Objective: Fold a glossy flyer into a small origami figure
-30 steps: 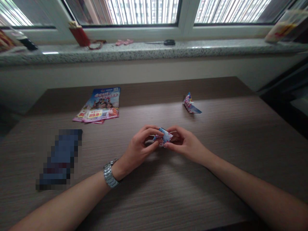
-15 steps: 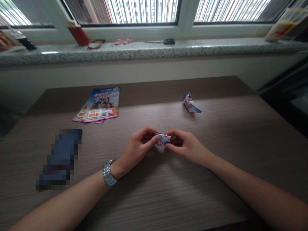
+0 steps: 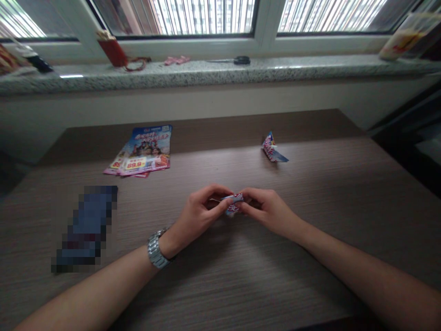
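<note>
A small piece of folded paper, printed in red, white and blue, is pinched between both hands just above the middle of the table. My left hand, with a metal watch on its wrist, grips the left side between thumb and fingers. From the right, my right hand holds the other side with thumb and fingertips. Parts of the paper are hidden behind the fingers. Beyond my right hand, a folded paper figure in similar colours stands on the table.
Printed flyers lie stacked at the back left of the wooden table. A blurred-out dark flat object rests near my left forearm. On the stone windowsill are a red container, pink pieces and dark-handled scissors.
Both hands have shifted slightly in their hold, and the folded paper has turned so that more of its red-patterned side faces me. The paper figure and flyers have stayed put.
</note>
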`<state>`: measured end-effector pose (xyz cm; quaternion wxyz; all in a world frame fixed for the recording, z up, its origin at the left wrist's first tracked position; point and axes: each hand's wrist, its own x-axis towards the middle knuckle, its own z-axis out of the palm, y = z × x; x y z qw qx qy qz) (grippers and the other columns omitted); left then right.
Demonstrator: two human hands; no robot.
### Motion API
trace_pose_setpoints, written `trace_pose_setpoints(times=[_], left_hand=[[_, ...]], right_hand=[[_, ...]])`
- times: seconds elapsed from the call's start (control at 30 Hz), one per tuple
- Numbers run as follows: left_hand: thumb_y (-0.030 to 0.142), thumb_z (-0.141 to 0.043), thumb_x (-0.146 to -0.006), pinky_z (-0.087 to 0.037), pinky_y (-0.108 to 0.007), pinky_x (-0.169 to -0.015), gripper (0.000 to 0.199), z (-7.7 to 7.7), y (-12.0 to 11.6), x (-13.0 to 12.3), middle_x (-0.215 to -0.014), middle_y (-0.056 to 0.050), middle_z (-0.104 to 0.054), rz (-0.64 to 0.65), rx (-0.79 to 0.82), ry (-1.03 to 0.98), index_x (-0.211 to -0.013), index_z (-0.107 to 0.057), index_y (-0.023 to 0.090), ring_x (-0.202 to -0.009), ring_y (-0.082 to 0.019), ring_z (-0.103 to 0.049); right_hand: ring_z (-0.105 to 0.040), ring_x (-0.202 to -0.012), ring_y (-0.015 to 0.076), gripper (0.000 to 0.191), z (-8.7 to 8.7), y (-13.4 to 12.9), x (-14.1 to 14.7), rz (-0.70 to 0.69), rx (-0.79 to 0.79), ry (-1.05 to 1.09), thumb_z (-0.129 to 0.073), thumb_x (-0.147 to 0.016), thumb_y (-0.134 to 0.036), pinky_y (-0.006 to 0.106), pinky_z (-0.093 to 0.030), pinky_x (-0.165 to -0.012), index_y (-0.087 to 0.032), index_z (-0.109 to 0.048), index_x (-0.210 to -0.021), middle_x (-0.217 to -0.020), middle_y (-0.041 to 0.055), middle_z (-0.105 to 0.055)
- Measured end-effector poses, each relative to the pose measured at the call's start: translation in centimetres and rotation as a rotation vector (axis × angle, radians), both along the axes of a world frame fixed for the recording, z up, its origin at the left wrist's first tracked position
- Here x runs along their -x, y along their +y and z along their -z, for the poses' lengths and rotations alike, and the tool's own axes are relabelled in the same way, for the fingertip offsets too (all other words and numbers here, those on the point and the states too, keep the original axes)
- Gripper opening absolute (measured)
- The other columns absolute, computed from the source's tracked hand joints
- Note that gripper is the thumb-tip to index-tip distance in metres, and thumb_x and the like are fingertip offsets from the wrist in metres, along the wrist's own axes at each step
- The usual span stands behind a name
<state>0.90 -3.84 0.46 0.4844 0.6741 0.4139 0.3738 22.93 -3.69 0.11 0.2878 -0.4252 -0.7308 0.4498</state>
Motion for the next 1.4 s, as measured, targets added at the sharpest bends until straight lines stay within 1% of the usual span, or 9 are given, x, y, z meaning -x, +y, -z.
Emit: trace_pose_setpoints(times=[0.17, 0.37, 0.5, 0.67, 0.83, 0.97, 1.07, 1.3, 1.4], left_hand=[[0.032, -0.067, -0.095, -0.054, -0.022, -0.072, 0.017, -0.09, 0.02, 0.11, -0.089, -0.003, -0.073, -0.001, -0.036, 0.049, -0.095, -0.071, 0.016, -0.079, -0.013, -0.068], [0.033, -0.066, -0.095, -0.052, -0.021, -0.070, 0.018, -0.26, 0.03, 0.08, -0.086, -0.002, -0.072, -0.005, -0.015, 0.062, -0.092, -0.071, 0.016, -0.077, -0.013, -0.066], [0.035, -0.065, -0.096, -0.051, -0.022, -0.069, 0.020, -0.05, 0.08, 0.15, -0.085, -0.003, -0.072, -0.024, -0.001, 0.057, -0.094, -0.070, 0.016, -0.076, -0.013, -0.065], [0.034, -0.064, -0.097, -0.049, -0.020, -0.066, 0.019, 0.03, -0.01, 0.14, -0.082, -0.001, -0.070, -0.017, -0.019, 0.082, -0.094, -0.068, 0.016, -0.073, -0.012, -0.063], [0.032, -0.063, -0.097, -0.050, -0.020, -0.068, 0.017, -0.01, -0.22, -0.02, -0.083, -0.001, -0.069, 0.016, -0.017, 0.077, -0.093, -0.065, 0.016, -0.075, -0.012, -0.064], [0.032, -0.062, -0.097, -0.050, -0.021, -0.069, 0.016, 0.09, -0.29, -0.02, -0.083, -0.001, -0.069, 0.047, -0.030, 0.090, -0.095, -0.065, 0.017, -0.075, -0.012, -0.064], [0.032, -0.062, -0.098, -0.050, -0.021, -0.070, 0.016, 0.09, -0.31, 0.00, -0.086, -0.002, -0.070, 0.073, -0.065, 0.116, -0.097, -0.066, 0.017, -0.077, -0.012, -0.064], [0.032, -0.061, -0.098, -0.049, -0.020, -0.067, 0.017, -0.26, -0.26, 0.01, -0.083, -0.001, -0.068, 0.063, -0.107, 0.152, -0.093, -0.065, 0.017, -0.073, -0.012, -0.061], [0.031, -0.061, -0.098, -0.048, -0.020, -0.065, 0.016, -0.34, -0.30, -0.07, -0.080, -0.001, -0.065, 0.055, -0.122, 0.144, -0.091, -0.064, 0.017, -0.071, -0.011, -0.060]], right_hand=[[-0.061, -0.070, 0.0141, 0.014, -0.14, -0.01, -0.10, -0.032, -0.033, -0.058, -0.059, -0.096, -0.027, 0.024, -0.044, -0.064, -0.018, -0.070, -0.097, -0.078, 0.0014, -0.070], [-0.063, -0.068, 0.0145, 0.018, -0.31, 0.01, -0.09, -0.048, 0.059, -0.035, -0.059, -0.097, -0.032, 0.024, -0.048, -0.063, -0.018, -0.070, -0.094, -0.077, 0.0023, -0.070], [-0.065, -0.068, 0.0146, 0.023, -0.22, -0.01, 0.02, -0.029, 0.147, 0.054, -0.061, -0.096, -0.038, 0.025, -0.052, -0.064, -0.017, -0.071, -0.099, -0.079, 0.0027, -0.072], [-0.068, -0.073, 0.0150, 0.028, -0.19, -0.10, 0.15, -0.057, 0.221, 0.120, -0.060, -0.096, -0.042, 0.025, -0.056, -0.068, -0.016, -0.070, -0.100, -0.084, 0.0033, -0.072], [-0.066, -0.066, 0.0134, 0.027, -0.28, -0.16, 0.09, -0.072, 0.186, 0.054, -0.058, -0.098, -0.039, 0.024, -0.053, -0.063, -0.016, -0.070, -0.094, -0.076, 0.0024, -0.070], [-0.066, -0.067, 0.0136, 0.024, -0.19, -0.17, 0.03, -0.100, 0.178, 0.028, -0.057, -0.098, -0.036, 0.024, -0.053, -0.064, -0.016, -0.070, -0.097, -0.077, 0.0026, -0.071], [-0.065, -0.065, 0.0132, 0.022, -0.20, -0.25, 0.06, -0.121, 0.140, -0.014, -0.057, -0.098, -0.034, 0.023, -0.050, -0.061, -0.017, -0.070, -0.093, -0.074, 0.0018, -0.069], [-0.059, -0.061, 0.0120, 0.021, -0.55, -0.61, 0.31, -0.109, 0.086, -0.029, -0.056, -0.097, -0.030, 0.022, -0.043, -0.057, -0.016, -0.069, -0.087, -0.069, 0.0001, -0.066], [-0.059, -0.060, 0.0118, 0.027, -0.58, -0.65, 0.37, -0.099, 0.095, -0.031, -0.054, -0.099, -0.034, 0.022, -0.042, -0.056, -0.016, -0.068, -0.085, -0.068, -0.0003, -0.065]])
